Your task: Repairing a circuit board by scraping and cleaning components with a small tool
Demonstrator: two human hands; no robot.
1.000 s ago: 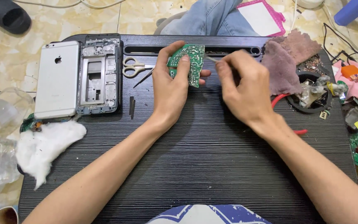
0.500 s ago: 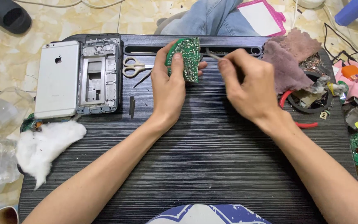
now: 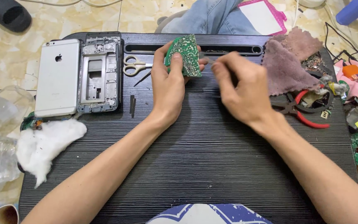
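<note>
Left hand (image 3: pixel 168 89) pinches a green rectangular circuit board (image 3: pixel 184 54) upright over the ribbed black lap desk (image 3: pixel 204 157); right hand (image 3: pixel 241 89) is beside it.
Left to right: white cotton wad (image 3: pixel 46 143), silver phone back (image 3: pixel 58 78), bare grey metal phone frame (image 3: pixel 100 74), small scissors (image 3: pixel 133 66), mauve cloth (image 3: pixel 284 70), red-handled pliers (image 3: pixel 307 114). Right fingertips bunched, blurred; cannot tell what they pinch.

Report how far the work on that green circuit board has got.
Done: a silver phone back and a bare grey phone frame lie apart on the black ridged table. In hand: the left hand holds the green circuit board upright; the right hand hovers beside it, fingers pinched, contents unclear. Left: red-handled pliers and small scissors lie untouched.
</note>
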